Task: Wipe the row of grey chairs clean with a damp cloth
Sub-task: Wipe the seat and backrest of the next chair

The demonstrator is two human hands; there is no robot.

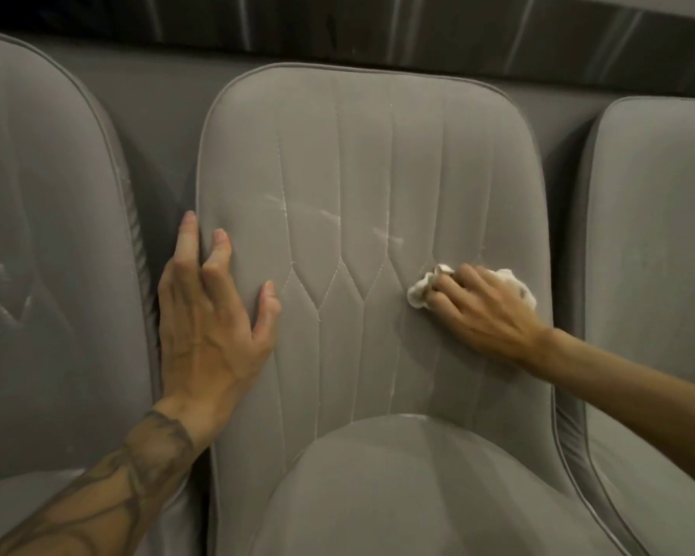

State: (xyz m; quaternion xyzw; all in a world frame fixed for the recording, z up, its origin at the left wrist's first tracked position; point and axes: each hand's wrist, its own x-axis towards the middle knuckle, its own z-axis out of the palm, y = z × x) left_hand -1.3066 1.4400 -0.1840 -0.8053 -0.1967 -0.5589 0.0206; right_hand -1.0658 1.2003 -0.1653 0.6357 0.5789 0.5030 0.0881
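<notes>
Item, ours: crumpled white cloth (420, 292), long axis crosswise, pressed to the right side of the back of the middle chair (370, 174), our right hand (482, 311) curled around it, our left hand (213, 315) flat, fingers spread upward, on its left edge.

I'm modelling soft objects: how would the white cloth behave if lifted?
Probably floppy: the crumpled white cloth bunches in folds under the right hand. Likely light, wadded so small. Probably grips rather than slides on the grey fabric chair back.
</notes>
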